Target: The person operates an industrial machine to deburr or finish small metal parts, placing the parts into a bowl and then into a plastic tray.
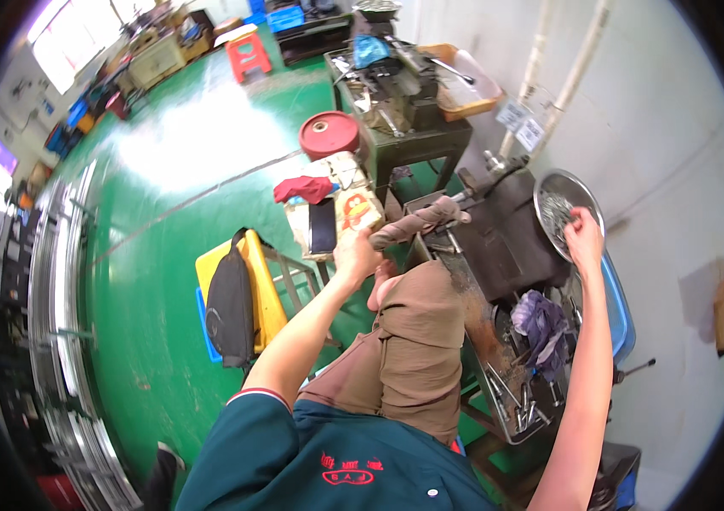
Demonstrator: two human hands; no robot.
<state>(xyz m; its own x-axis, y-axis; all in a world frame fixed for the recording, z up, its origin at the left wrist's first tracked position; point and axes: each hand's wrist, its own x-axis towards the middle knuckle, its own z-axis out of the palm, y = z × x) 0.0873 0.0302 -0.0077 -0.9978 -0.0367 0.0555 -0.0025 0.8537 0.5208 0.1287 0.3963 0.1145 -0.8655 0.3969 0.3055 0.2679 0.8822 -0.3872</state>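
Note:
My left hand [357, 255] is closed round the lower end of a lever handle [417, 223] wrapped in brown cloth strip. The lever joins a dark bench machine [511, 226] in front of me. On the right, my right hand [583, 237] reaches into a round metal bowl [593, 189] of small shiny metal parts [556, 209]. Its fingers are pinched together over the parts; whatever lies between them is too small to make out. A crumpled purple-grey cloth [540, 328] lies below that forearm, on the machine bench.
Loose metal rods and tools [519, 404] lie in a tray by my right leg. A phone [323, 226] rests on a padded stool. Farther left stands a yellow chair [268, 298] with a dark bag [230, 311]. A red drum [329, 134] and another machine bench [417, 136] are ahead.

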